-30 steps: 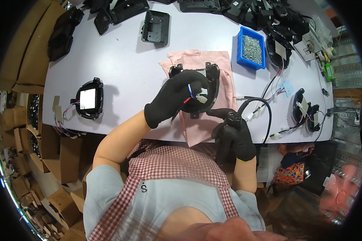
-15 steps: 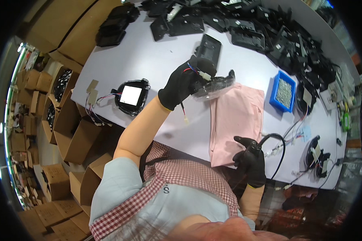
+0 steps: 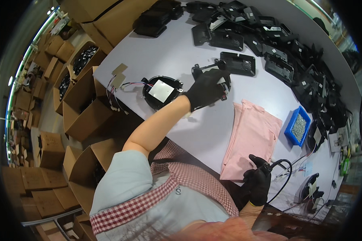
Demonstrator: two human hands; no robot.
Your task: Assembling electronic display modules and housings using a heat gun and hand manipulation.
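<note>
My left hand [image 3: 210, 89], in a black glove, is closed on a black plastic assembly [image 3: 208, 66] above the middle of the table; the palm and fingers hide most of it. A round black unit [image 3: 176, 95] with a white square pad [image 3: 161, 91] and thin coloured wires lies just left of that hand. My right hand [image 3: 257, 182], also gloved, is at the table's front edge beside a folded pink cloth [image 3: 251, 138]. Its fingers curl around a corded tool whose body is mostly hidden; a black cord [image 3: 288, 168] loops away from it.
Behind the left hand lies a black rectangular tray [image 3: 238, 64]. Black plastic housings [image 3: 283, 44] are heaped along the far and right edges. A blue bin [image 3: 297, 126] holds small metal parts. Wired units [image 3: 311, 188] sit at right; open cardboard boxes [image 3: 82, 118] stand left.
The view has shifted. My left hand has moved left over the table, closer to the round unit, and turned the assembly, hiding its clear face. My right hand stays beside the cloth.
</note>
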